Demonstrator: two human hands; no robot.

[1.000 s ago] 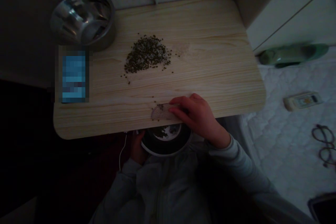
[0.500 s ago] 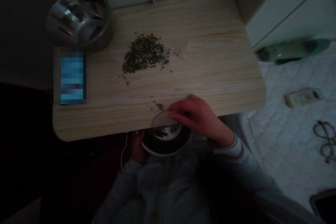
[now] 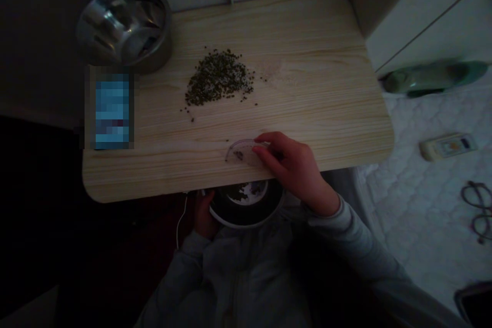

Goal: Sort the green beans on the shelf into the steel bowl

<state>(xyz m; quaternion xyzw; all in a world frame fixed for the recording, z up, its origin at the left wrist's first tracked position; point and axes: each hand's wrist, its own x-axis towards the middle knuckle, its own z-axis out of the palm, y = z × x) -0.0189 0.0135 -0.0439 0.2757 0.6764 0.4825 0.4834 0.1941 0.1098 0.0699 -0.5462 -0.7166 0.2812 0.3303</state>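
Note:
Between the thumb and fingers of my right hand (image 3: 294, 166) is a clear half-round plastic protractor (image 3: 246, 151). It is over the table's front edge, and a few dark beans show through it. My left hand (image 3: 205, 215) is closed on the left side of a round dark bowl (image 3: 234, 213) with a pale inside, just below the edge. Dark beans lie inside the bowl, partly hidden by the tabletop. A spread pile of small green-brown beans mixed with white grains (image 3: 219, 77) lies on the wooden table (image 3: 315, 87).
A shiny metal bowl (image 3: 125, 31) stands at the table's back left, with a blurred-out lit screen (image 3: 112, 113) before it. To the right, a white quilted bed (image 3: 415, 195) carries a green bottle (image 3: 434, 77), a pale remote-like box (image 3: 448, 146) and glasses (image 3: 480, 210).
My right hand has moved the protractor up and away from the bowl, onto or just above the table's front edge. The left hand and bowl have stayed nearly in place. The view has shifted slightly.

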